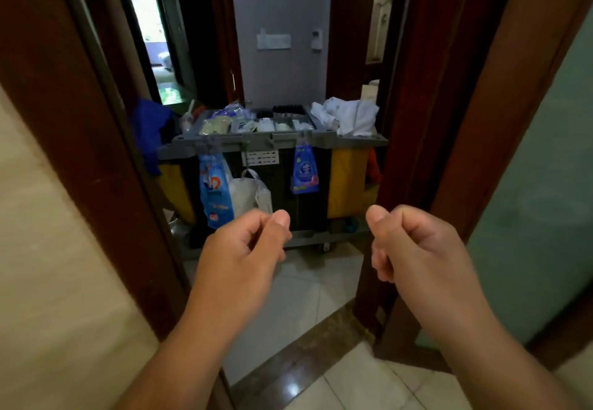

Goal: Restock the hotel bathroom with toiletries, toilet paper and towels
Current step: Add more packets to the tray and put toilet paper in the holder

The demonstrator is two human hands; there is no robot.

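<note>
Two hands are up in front of us, and both are clenched with nothing in them. Our left hand [247,242] is at 7 o'clock from the middle of the view and our right hand [414,242] is at 5 o'clock. The thumbs lie on top. The hands are well apart and touch nothing.

Below them lies the dark doorstep [298,355]. The brown door frame [414,104] stands on both sides of us.

At 12 o'clock, past the doorway, stands the cart [321,140]. That is where our things are. On its top, at 1 o'clock, lies a messy heap of white towels [353,114]. At 11 o'clock the tray [256,125] holds small toiletries, too small to name. A blue packet [215,194] and a white bag [247,194] hang off the front at 10 o'clock. We cannot tell where the toilet paper is.

We think the step now is to walk to the cart and load up. We should step over the doorstep first, then open our fingers. The towels look floppy, so we should scoop them from below with both hands. The small things need a gentle pinch. We should keep our elbows in so we miss the door frame.
</note>
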